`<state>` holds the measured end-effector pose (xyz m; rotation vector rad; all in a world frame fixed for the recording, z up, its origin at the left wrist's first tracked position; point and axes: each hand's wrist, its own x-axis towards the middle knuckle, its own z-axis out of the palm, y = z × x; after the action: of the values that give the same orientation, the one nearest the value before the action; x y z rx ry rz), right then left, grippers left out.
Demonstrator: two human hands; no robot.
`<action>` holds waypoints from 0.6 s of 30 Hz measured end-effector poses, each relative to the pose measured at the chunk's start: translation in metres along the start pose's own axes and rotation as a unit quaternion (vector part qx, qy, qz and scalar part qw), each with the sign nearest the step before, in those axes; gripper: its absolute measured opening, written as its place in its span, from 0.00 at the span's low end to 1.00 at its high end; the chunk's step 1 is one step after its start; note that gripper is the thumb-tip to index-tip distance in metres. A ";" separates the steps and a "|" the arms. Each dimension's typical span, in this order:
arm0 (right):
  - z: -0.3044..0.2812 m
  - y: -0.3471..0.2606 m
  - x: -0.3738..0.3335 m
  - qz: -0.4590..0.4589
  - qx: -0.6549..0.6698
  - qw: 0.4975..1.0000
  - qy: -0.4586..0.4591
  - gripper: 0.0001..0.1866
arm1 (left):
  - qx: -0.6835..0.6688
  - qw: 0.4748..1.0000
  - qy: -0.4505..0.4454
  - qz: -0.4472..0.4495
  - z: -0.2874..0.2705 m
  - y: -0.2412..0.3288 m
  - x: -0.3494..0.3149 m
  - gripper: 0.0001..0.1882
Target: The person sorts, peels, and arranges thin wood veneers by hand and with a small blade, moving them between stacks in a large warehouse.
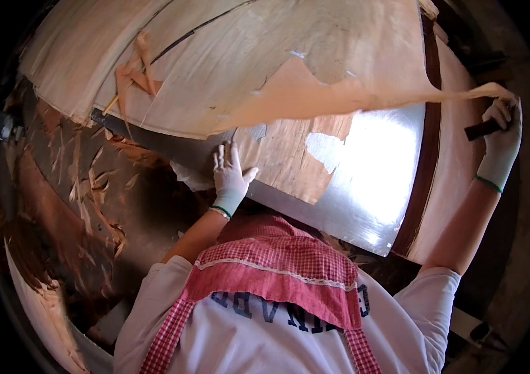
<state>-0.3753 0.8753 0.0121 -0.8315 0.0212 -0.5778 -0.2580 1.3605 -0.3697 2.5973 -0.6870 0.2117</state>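
Two gloved hands are in use; clock positions are read from the left hand (230,177), with 12 o'clock pointing away from the wearer. The left hand is flat, fingers extended and grasping nothing, on the near edge of the metal plate (383,181). The right hand (501,134), toward 3 o'clock, is closed on the narrow end of the veneer strip (315,100) and on a dark bar (480,130). The strip's wide part lies at 1 o'clock along the stack of sheets (352,43); its tail spans toward 3 o'clock.

Handling: the strip appears light, limp and easily torn along the grain. Grip it across its full width, near the broad part; the narrow tail is the weak point. The plate looks smooth and probably slippery.

Edges: the veneer patch (302,159) at 2 to 3 o'clock has ragged ends that could snag. The dark-red band (424,156) borders the plate at 3 o'clock. Torn scraps (137,78) lie at 10 to 11 o'clock. Lateral room appears greatest over the shining plate at 3 o'clock.
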 end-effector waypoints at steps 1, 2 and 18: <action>0.009 -0.004 0.007 -0.013 0.006 1.000 -0.017 0.09 | -0.006 1.000 -0.006 0.025 0.003 0.002 0.001 0.41; 0.019 -0.007 0.011 -0.024 0.019 0.999 -0.024 0.09 | -0.047 0.998 0.009 0.037 0.006 0.006 -0.001 0.29; 0.015 -0.020 0.022 -0.062 0.020 0.997 0.039 0.11 | 0.107 0.930 -0.312 -0.161 -0.164 -0.294 -0.127 0.11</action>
<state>-0.3624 0.8648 0.0407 -0.7754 0.0292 -0.7251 -0.2264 1.7187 -0.3675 2.9469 -0.4326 -0.7061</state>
